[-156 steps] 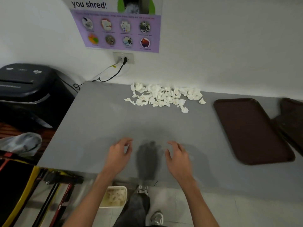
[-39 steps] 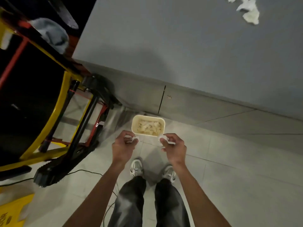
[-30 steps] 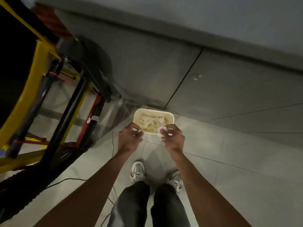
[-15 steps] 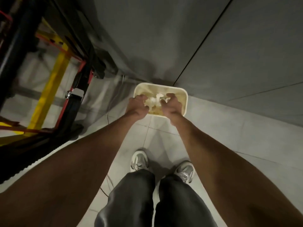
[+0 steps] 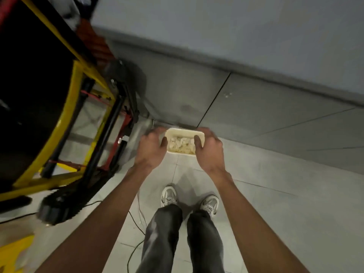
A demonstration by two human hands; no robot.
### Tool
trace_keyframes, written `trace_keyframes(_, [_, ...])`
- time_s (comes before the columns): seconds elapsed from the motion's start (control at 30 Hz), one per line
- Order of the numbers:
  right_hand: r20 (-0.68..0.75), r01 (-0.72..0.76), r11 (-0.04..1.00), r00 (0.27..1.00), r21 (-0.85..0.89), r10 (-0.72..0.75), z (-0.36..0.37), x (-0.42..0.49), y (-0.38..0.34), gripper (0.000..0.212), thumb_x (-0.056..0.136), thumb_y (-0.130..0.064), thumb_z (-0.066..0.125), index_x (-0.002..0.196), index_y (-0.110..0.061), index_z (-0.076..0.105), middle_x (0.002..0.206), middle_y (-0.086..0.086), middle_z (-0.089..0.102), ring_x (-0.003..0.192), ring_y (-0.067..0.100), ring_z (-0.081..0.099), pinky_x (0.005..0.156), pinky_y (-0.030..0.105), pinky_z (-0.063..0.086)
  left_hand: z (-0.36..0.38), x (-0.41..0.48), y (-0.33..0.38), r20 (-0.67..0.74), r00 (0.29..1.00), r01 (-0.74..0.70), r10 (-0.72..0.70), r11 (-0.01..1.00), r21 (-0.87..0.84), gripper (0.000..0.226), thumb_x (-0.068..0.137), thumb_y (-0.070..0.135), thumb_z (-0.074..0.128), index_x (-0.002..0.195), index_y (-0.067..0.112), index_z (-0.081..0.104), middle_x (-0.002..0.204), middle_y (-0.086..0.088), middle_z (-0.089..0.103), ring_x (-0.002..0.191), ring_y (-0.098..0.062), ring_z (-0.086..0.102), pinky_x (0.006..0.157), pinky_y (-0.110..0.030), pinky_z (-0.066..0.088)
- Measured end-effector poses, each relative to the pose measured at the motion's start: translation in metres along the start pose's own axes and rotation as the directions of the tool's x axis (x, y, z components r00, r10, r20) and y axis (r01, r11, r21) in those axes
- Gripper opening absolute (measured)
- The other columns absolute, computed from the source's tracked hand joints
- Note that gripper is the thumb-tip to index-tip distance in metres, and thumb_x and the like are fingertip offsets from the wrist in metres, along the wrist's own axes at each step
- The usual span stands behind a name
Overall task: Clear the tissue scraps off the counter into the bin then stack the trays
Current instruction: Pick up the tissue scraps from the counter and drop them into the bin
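Observation:
A small cream bin (image 5: pixel 185 131) stands on the floor tiles at the foot of the grey counter (image 5: pixel 236 26). White tissue scraps (image 5: pixel 180 145) lie inside it. My left hand (image 5: pixel 151 148) hovers over the bin's left side and my right hand (image 5: pixel 209 151) over its right side. Both have their fingers spread and hold nothing. The trays and the scraps on the counter top are out of view.
A yellow and black cart frame (image 5: pixel 65 107) with a wheel (image 5: pixel 53 211) stands close on the left. Grey cabinet doors (image 5: pixel 256 107) rise behind the bin. A thin cable (image 5: pixel 136 221) runs over the tiles by my shoes (image 5: pixel 169 196).
My hands held tissue scraps low in the bin half a second ago; now they are empty, spread apart and higher. The view has pulled back up from the bin.

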State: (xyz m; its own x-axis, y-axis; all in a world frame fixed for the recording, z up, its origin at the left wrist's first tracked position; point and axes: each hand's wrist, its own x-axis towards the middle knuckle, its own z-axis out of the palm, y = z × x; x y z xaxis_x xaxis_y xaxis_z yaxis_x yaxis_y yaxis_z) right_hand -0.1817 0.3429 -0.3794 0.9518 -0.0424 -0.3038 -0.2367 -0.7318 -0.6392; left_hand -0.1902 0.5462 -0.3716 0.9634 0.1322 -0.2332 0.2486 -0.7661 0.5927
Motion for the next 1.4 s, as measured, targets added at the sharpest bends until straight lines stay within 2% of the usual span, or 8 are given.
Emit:
trace_keyframes(0.13, [-0.11, 0.051, 0.998, 0.993, 0.026, -0.048, -0.087, -0.045, -0.069, 0.026, 0.107, -0.032, 0.053, 0.132, -0.031, 0.059, 0.129, 0.001, 0.065, 0.099, 0.026, 0.069, 0.086, 0.038, 0.058, -0.092, -0.035, 0.065, -0.057, 0.994, -0.089, 0.089, 0.996, 0.006, 0.036, 0.092, 0.011, 0.067, 0.124, 0.027, 0.066, 0.116, -0.004, 0.075, 0.102, -0.026, 0.071, 0.088, -0.035, 0.057])
trace_keyframes(0.2, [-0.175, 0.069, 0.996, 0.983, 0.053, -0.059, -0.126, -0.064, -0.099, 0.026, 0.107, -0.033, 0.053, 0.133, -0.029, 0.059, 0.131, -0.001, 0.066, 0.096, 0.022, 0.07, 0.084, 0.032, 0.056, -0.132, -0.049, 0.092, -0.082, 0.99, -0.114, 0.114, 0.993, 0.006, 0.034, 0.092, 0.013, 0.066, 0.125, 0.023, 0.065, 0.119, -0.007, 0.074, 0.107, -0.028, 0.069, 0.09, -0.037, 0.056])
trace_keyframes(0.33, [-0.295, 0.109, 0.988, 0.953, 0.111, -0.072, -0.198, -0.09, -0.147, 0.026, 0.108, -0.034, 0.055, 0.133, -0.028, 0.06, 0.129, -0.005, 0.067, 0.109, 0.012, 0.064, 0.088, 0.019, 0.042, -0.194, -0.069, 0.137, -0.142, 0.981, -0.139, 0.131, 0.989, -0.048, 0.031, 0.096, 0.016, 0.065, 0.127, 0.019, 0.067, 0.121, 0.0, 0.073, 0.109, -0.018, 0.068, 0.09, -0.027, 0.052])
trace_keyframes(0.5, [-0.426, 0.157, 0.977, 0.901, 0.143, -0.082, -0.265, -0.1, -0.181, 0.024, 0.106, -0.03, 0.06, 0.129, -0.025, 0.064, 0.124, -0.005, 0.069, 0.115, 0.011, 0.062, 0.095, 0.015, 0.039, -0.238, -0.073, 0.185, -0.199, 0.957, -0.233, 0.21, 0.967, -0.101, 0.028, 0.097, 0.017, 0.067, 0.125, 0.018, 0.068, 0.118, 0.004, 0.074, 0.105, -0.012, 0.069, 0.09, -0.022, 0.05])
trace_keyframes(0.6, [-0.463, 0.169, 0.976, 0.882, 0.139, -0.087, -0.295, -0.093, -0.185, 0.021, 0.105, -0.03, 0.061, 0.126, -0.027, 0.065, 0.122, -0.006, 0.07, 0.111, 0.009, 0.064, 0.09, 0.017, 0.041, -0.249, -0.064, 0.218, -0.198, 0.944, -0.292, 0.265, 0.949, -0.119, 0.027, 0.097, 0.015, 0.067, 0.125, 0.017, 0.067, 0.12, 0.006, 0.073, 0.108, -0.01, 0.069, 0.096, -0.029, 0.054])
trace_keyframes(0.77, [-0.493, 0.162, 0.979, 0.866, 0.122, -0.082, -0.339, -0.061, -0.169, 0.02, 0.104, -0.032, 0.062, 0.123, -0.031, 0.065, 0.122, -0.007, 0.07, 0.111, 0.011, 0.067, 0.089, 0.029, 0.053, -0.243, -0.029, 0.275, -0.19, 0.916, -0.376, 0.353, 0.921, -0.103, 0.027, 0.097, 0.015, 0.069, 0.124, 0.017, 0.068, 0.115, 0.009, 0.073, 0.102, 0.0, 0.065, 0.093, -0.015, 0.049])
trace_keyframes(1.13, [-0.357, 0.108, 0.993, 0.927, -0.043, -0.116, -0.438, 0.092, -0.096, 0.024, 0.099, -0.026, 0.065, 0.122, -0.031, 0.064, 0.122, -0.001, 0.069, 0.101, 0.023, 0.07, 0.089, 0.04, 0.058, -0.157, 0.114, 0.39, -0.098, 0.925, -0.378, 0.367, 0.916, -0.138, 0.025, 0.091, 0.006, 0.067, 0.113, 0.019, 0.072, 0.1, 0.007, 0.077, 0.093, -0.012, 0.073, 0.087, -0.029, 0.056])
trace_keyframes(1.4, [-0.09, 0.12, 0.946, 0.984, -0.301, -0.154, -0.465, 0.21, -0.088, 0.039, 0.099, -0.022, 0.06, 0.136, -0.033, 0.053, 0.139, 0.0, 0.057, 0.117, 0.037, 0.064, 0.091, 0.051, 0.057, -0.099, 0.215, 0.465, -0.003, 0.949, -0.314, 0.314, 0.949, -0.009, 0.035, 0.091, 0.007, 0.06, 0.124, 0.018, 0.065, 0.124, -0.009, 0.067, 0.113, -0.034, 0.064, 0.096, -0.045, 0.054])
